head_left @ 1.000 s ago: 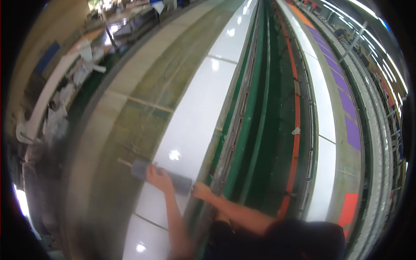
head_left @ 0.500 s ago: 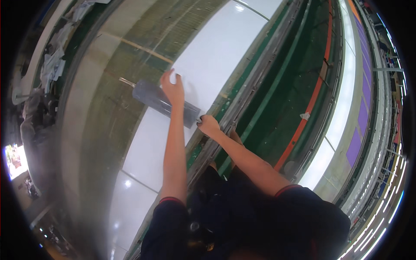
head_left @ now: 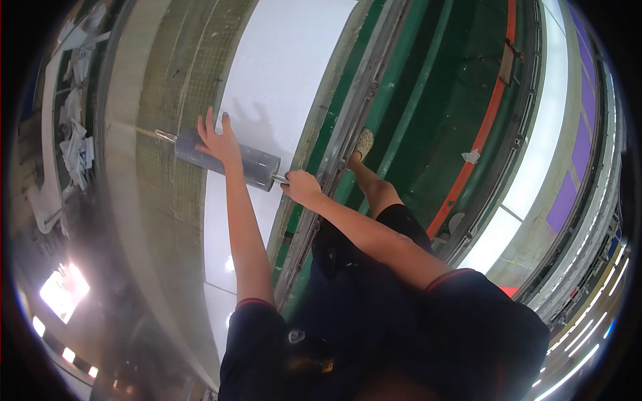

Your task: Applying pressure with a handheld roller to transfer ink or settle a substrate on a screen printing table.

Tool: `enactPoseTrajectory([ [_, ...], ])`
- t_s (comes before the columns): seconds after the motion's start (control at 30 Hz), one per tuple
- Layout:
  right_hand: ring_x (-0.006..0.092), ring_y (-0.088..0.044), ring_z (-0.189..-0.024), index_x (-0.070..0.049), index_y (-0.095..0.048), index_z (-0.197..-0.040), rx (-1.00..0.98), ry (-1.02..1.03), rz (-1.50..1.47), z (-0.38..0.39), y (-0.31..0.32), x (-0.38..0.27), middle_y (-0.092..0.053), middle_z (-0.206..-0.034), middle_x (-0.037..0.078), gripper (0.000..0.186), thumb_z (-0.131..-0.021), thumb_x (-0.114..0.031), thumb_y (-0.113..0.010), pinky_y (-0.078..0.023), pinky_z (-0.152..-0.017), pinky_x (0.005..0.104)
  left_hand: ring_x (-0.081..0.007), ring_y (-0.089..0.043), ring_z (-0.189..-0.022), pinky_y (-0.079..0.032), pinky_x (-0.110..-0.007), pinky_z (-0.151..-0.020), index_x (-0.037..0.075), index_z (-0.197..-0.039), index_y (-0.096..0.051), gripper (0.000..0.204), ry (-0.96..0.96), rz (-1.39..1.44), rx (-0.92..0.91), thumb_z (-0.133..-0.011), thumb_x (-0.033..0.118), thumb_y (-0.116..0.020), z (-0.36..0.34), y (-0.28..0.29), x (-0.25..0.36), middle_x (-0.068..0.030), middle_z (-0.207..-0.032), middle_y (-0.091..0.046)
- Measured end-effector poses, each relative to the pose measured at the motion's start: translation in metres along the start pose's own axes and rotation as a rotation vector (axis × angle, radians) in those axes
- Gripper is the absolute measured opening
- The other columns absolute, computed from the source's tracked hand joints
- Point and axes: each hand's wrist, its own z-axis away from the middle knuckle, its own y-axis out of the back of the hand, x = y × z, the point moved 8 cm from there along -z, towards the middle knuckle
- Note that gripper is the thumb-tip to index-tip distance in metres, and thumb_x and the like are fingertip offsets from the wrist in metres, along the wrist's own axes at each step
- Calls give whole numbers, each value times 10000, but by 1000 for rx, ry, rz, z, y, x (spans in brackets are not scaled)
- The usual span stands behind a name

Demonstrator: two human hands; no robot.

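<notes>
A thick grey roller (head_left: 257, 166) lies slantwise across a long white sheet (head_left: 281, 73) on the worktable, its far left end reaching past the sheet's edge. My right hand (head_left: 304, 188) is closed round the metal rod at the roller's near right end. Over the middle of the roller is my left hand (head_left: 223, 146), fingers spread; whether its palm presses on the surface cannot be told. A second metal rod end (head_left: 165, 136) sticks out at the roller's other end, free of any hand.
A metal rail (head_left: 364, 87) edges the table on my side. Beyond it lies a green floor (head_left: 441, 120) where my foot in a pale clog (head_left: 364, 142) stands. Farther right runs an orange strip (head_left: 483, 134) before another table with white and purple panels (head_left: 582, 140).
The roller and both hands appear further left in the view. My left hand's fingers have spread wider, and a foot has come into sight. The whole view has shifted too.
</notes>
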Motion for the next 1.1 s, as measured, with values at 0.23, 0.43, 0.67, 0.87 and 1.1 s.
enactPoseTrajectory([
  [0.23, 425, -748, -889, -9, -766, -920, 0, 62, 89, -68, 106, 0, -757, -919, 220, 263, -885, -268, -739, -605, -812, 521, -353, -406, -1496, -272, -588, -1249, 196, -1325, -746, 372, -326, -180, 43, -961, 272, -742, -6, -35, 73, -105, -1516, -560],
  [0.43, 434, -741, -873, -1, -762, -913, -19, 76, 117, -128, 196, -4, -748, -891, 236, 279, -879, -278, -744, -598, -798, 528, -293, -614, -1272, -449, -428, -1125, 147, -1236, -774, 290, -237, 316, -49, -955, 221, -767, -89, -137, 193, -94, -1336, -680],
  [0.67, 443, -736, -865, 1, -759, -905, 36, 49, 209, -189, 315, 15, -744, -885, 243, 298, -878, -294, -726, -603, -824, 519, -310, -637, -1191, -468, -451, -1081, 100, -1124, -787, 206, -384, 363, -94, -933, 164, -748, -114, -186, 317, -100, -1218, -715],
  [0.87, 439, -734, -897, 2, -757, -921, 24, 68, 216, -245, 410, 3, -740, -902, 248, 309, -887, -303, -715, -601, -831, 518, -389, -428, -1470, -318, -572, -1227, 200, -1263, -776, 315, -205, 57, 142, -956, 251, -730, -139, -183, 279, -100, -1474, -590],
  [1.1, 426, -728, -910, -6, -744, -950, 111, 90, 324, -313, 515, 19, -737, -905, 231, 321, -912, -323, -712, -591, -825, 527, -205, -685, -1214, -415, -452, -1147, 197, -1246, -790, 338, -12, 348, -417, -995, 404, -701, -241, -335, 440, -20, -1209, -779],
])
